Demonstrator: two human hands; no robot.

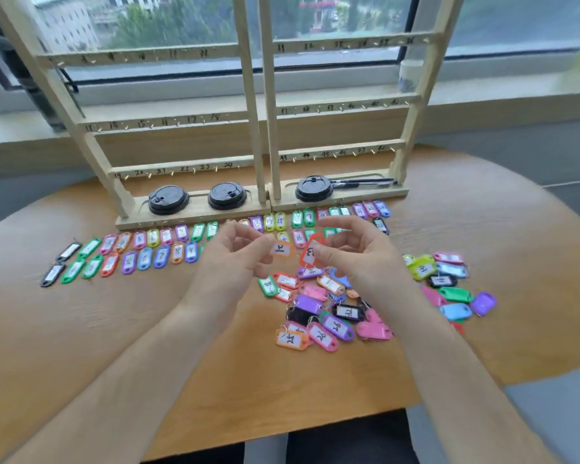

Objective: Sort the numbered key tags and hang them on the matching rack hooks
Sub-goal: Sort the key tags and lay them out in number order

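Both of my hands hover above the wooden table (215, 363), each with a key tag. My left hand (238, 259) pinches an orange tag (281, 249) by its end. My right hand (355, 252) pinches a red tag (310, 251) with a number on its label. Under my hands lies a loose pile of coloured tags (322, 313). Rows of sorted tags (141, 252) run along the rack's foot. Two wooden racks (262, 128) with numbered hooks stand at the table's far edge; no tag hangs on any hook that I can see.
Three black cup lids (168, 199) and pens (362, 182) lie in the rack bases. A second cluster of tags (449, 283) lies at the right. A window sill and window are behind the racks. Bare table shows near me at the left.
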